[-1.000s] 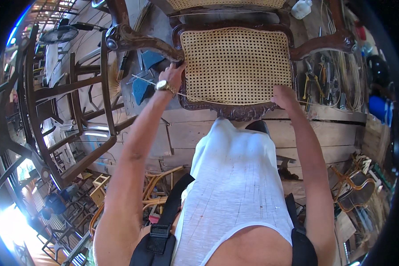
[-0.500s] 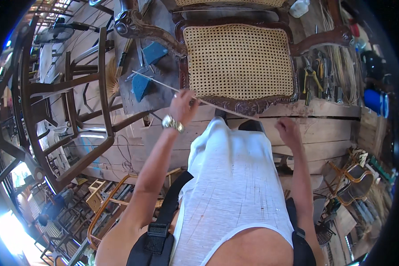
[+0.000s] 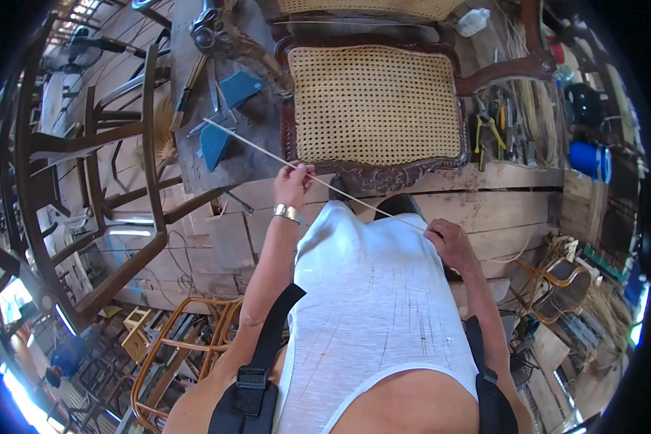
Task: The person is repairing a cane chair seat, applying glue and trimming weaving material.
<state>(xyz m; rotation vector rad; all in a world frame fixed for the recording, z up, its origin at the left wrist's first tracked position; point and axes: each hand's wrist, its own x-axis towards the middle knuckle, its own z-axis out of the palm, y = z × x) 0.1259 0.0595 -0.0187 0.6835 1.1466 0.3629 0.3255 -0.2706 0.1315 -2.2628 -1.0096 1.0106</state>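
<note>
Both hands (image 3: 291, 189) (image 3: 452, 244) curled; each grips the same pale strand (image 3: 354, 196).

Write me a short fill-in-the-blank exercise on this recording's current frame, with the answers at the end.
1. The left hand holds a thin pale strand that stretches across to the ____ hand.
2. The two angular pieces lying left of the woven cane seat are coloured ____.
3. In the picture, the yellow-handled pliers lie to the ____ of that seat.
4. The person's sleeveless top is ____.

Missing words: right; blue; right; white.
</note>
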